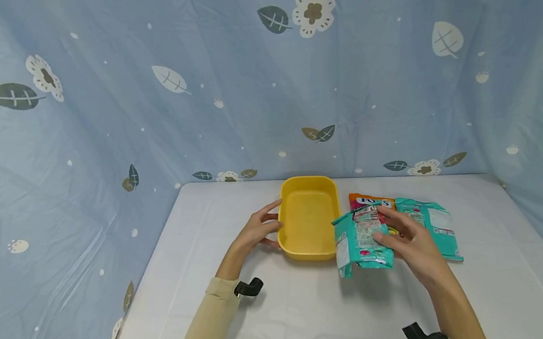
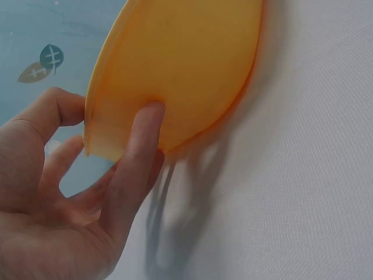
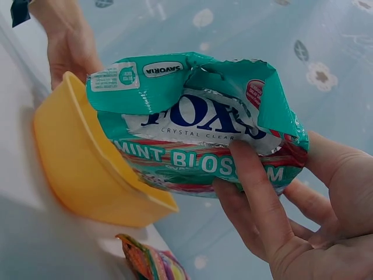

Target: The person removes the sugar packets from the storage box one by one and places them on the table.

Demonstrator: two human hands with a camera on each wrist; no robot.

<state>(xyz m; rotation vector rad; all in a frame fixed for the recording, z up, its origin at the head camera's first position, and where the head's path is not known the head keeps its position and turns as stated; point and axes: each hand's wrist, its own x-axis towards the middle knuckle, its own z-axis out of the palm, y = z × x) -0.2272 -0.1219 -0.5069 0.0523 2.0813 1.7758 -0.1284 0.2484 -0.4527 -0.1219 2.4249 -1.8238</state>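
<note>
My right hand [image 1: 417,244] grips a teal candy bag [image 1: 362,240] marked "FOX'S Crystal Clear Mint Blossom", pinched between thumb and fingers. Its top edge is creased and folded in the right wrist view, and the bag is tilted above the table by the tray's right side. On the table stands a yellow plastic tray [image 1: 308,219] with nothing seen inside. At its left side my left hand [image 2: 76,186] holds the tray, fingers bent at the rim and a digit against the outer wall.
Behind the right hand lie an orange-and-pink candy bag [image 1: 371,200], partly hidden, and another teal bag [image 1: 439,227]. White cloth covers the table [image 1: 308,326]. A blue curtain [image 1: 243,64] printed with leaves and flowers hangs behind and at the left.
</note>
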